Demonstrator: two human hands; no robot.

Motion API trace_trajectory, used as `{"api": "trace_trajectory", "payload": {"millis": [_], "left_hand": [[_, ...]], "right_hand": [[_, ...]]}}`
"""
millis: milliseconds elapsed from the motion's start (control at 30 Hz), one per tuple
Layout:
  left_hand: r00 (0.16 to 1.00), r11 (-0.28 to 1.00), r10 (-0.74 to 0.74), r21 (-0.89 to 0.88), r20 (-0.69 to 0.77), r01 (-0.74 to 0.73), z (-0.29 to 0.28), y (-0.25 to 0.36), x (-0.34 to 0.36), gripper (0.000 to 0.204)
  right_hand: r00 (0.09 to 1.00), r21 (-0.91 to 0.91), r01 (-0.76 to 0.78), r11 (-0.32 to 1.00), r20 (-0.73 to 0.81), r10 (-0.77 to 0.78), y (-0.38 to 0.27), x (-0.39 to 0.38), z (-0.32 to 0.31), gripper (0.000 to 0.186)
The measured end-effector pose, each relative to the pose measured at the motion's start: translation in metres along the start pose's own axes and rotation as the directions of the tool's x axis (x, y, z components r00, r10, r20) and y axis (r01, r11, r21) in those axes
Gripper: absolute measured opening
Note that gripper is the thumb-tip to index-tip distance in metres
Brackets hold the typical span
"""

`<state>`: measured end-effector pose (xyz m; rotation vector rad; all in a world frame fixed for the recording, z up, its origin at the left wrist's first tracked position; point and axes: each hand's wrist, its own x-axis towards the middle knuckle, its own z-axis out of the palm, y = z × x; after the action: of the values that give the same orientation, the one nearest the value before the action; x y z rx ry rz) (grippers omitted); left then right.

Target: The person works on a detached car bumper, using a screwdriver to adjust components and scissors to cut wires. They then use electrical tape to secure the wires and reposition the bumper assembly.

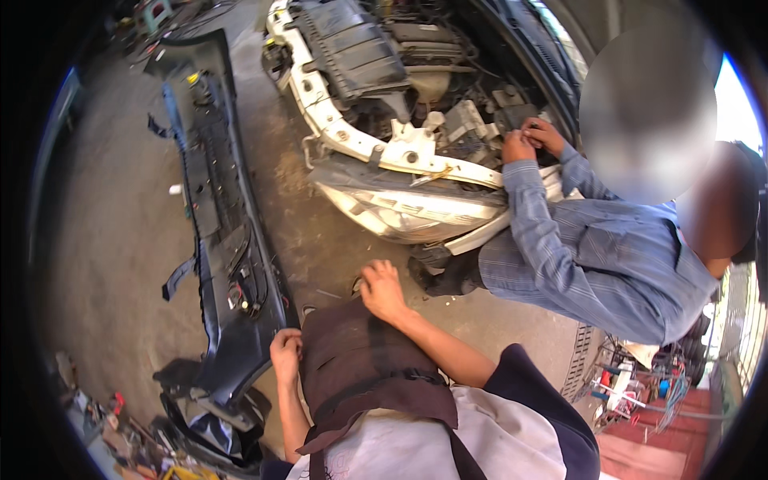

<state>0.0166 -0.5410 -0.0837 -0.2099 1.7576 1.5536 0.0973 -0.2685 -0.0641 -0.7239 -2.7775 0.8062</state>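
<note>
A: Hands?
B: Left hand [286, 352]: fingers curled, beside the apron [352, 348] edge, near the bumper [220, 216]. Right hand [386, 292]: fingers loosely bent at the apron's far end. Cannot tell whether either has hold of anything.
A: Placement?
B: Apron hangs down the wearer's front. Bumper on the floor [128, 208] to its left, hollow side up, wiring [246, 298] exposed inside.
A: Technique, in your judgement?
B: Keep the apron drawn in, so its edge cannot catch on the bumper. Should the shell be handled, support it at two well-spaced points; it probably flexes. Fingers off the wiring. Mind the headlight [400, 210] and co-worker [592, 248] to the right.
</note>
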Motion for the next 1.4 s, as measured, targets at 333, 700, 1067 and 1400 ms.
{"api": "trace_trajectory", "payload": {"millis": [333, 700, 1067, 1400], "left_hand": [[0.990, 0.990, 0.102, 0.087, 0.096, -0.110, -0.047, 0.037, 0.047, 0.018], [0.977, 0.982, 0.120, 0.121, 0.177, -0.143, -0.023, 0.050, 0.031, 0.018], [0.998, 0.993, -0.052, 0.101, -0.027, 0.054, -0.021, 0.005, 0.014, 0.015], [0.994, 0.964, 0.012, 0.263, 0.108, -0.040, 0.049, 0.073, 0.061, 0.013]], "right_hand": [[0.988, 0.192, -0.139, 0.972, -0.041, 0.149, -0.029, -0.019, 0.001, 0.018], [0.535, 0.237, -0.185, 0.954, -0.790, 0.300, 0.103, 0.135, -0.223, 0.024], [0.817, 0.056, -0.420, 0.906, -0.410, 0.404, 0.267, 0.246, -0.282, 0.026], [0.790, 0.436, -0.270, 0.858, -0.409, 0.456, 0.291, 0.235, -0.273, 0.025]]}}
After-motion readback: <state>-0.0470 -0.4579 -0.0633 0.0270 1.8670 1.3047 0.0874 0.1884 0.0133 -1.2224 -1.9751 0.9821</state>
